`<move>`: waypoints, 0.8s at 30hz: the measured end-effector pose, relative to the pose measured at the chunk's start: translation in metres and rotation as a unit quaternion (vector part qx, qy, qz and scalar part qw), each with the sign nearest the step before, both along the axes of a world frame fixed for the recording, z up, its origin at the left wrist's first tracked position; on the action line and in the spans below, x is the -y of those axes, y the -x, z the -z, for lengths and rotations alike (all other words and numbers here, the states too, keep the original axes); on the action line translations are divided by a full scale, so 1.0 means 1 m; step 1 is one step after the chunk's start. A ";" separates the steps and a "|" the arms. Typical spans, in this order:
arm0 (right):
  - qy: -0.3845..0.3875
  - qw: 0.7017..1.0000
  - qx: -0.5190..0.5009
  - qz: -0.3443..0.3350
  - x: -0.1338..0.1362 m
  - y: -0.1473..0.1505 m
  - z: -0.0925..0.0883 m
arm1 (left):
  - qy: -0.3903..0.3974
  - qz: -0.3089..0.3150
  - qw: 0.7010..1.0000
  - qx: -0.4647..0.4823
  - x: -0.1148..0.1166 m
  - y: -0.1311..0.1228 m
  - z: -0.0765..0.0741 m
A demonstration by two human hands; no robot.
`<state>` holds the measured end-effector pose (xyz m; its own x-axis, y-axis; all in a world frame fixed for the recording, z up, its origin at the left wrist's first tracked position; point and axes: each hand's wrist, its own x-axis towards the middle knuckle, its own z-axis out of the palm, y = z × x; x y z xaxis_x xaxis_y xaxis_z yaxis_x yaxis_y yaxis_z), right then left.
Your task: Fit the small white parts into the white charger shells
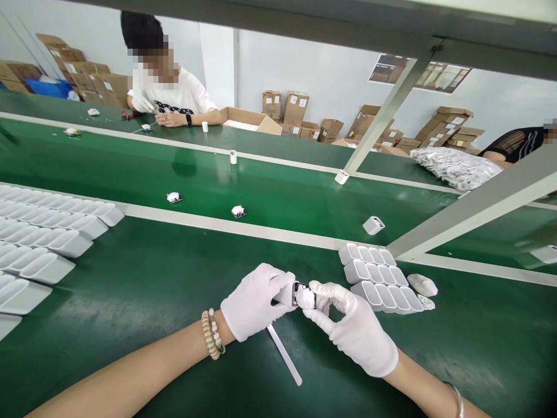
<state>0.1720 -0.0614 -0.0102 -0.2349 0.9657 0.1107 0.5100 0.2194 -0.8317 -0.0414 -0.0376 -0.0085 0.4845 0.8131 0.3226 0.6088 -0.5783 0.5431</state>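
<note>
My left hand (pixel 256 302), in a white glove, is closed around a small white plastic case (pixel 285 293) held on its side, its open end to the right. With thumb and fingertips my right hand (pixel 354 328), also gloved, pinches a small circuit board with a white bundle (pixel 306 298) on it. The board sits at the mouth of the case; how far it reaches inside is hidden. Below my left hand lies a flat pale strip (pixel 285 355) on the green table.
Rows of white cases (pixel 56 232) stand at the left, and another group of cases (pixel 378 278) at the right beside small white bundles (pixel 422 284). Boards (pixel 238 211) and single cases (pixel 373 225) lie on the green belt. A slanted metal post (pixel 470 203) rises at right. A co-worker (pixel 174 93) sits opposite.
</note>
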 end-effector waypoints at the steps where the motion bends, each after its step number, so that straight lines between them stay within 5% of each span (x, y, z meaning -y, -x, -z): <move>1: -0.006 1.000 0.011 0.003 0.001 0.000 0.000 | 0.002 0.001 1.000 -0.001 0.000 0.000 0.000; 9: -0.046 0.997 0.056 -0.002 0.002 0.001 -0.002 | 0.014 0.001 1.000 -0.002 0.002 -0.001 0.002; 19: 0.017 0.998 0.057 -0.012 0.001 0.003 -0.007 | 0.034 0.013 0.999 0.023 0.002 0.000 0.003; 24: -0.044 0.996 0.070 -0.033 0.000 0.005 0.000 | 0.045 0.008 0.999 0.021 0.003 0.001 0.002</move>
